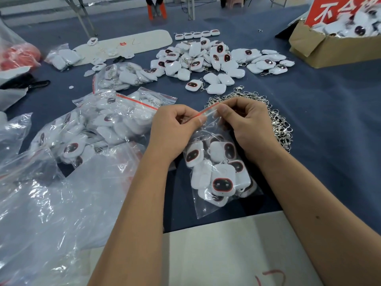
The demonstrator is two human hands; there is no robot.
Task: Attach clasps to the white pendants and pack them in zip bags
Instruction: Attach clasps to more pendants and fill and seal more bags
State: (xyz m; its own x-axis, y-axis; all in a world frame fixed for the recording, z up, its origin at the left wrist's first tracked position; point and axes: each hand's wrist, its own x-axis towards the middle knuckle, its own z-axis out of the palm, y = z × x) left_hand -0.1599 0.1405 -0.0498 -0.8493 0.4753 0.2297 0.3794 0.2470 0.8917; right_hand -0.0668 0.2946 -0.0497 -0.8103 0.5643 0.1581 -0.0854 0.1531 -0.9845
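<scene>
Both hands are pinching the red-striped top edge of a clear zip bag [218,178] that is lying on the blue table [319,124]. The left hand [175,129] is gripping the strip between curled fingers and thumb at its left end, and the right hand [245,122] is pinching it close beside, thumb and forefinger pressed together on the seal. Below the hands, between the two wrists, the bag is bulging with white pendants [222,182] showing dark, red-rimmed faces. Just beyond and to the right of the right hand a heap of silver clasps [278,120] is lying, partly hidden by the knuckles. Farther ahead of both hands a loose pile of pendants [214,58] is spreading across the cloth. To the left of the left hand filled zip bags [107,124] are piling up, and a cardboard box [321,48] is sitting far off to the right.
</scene>
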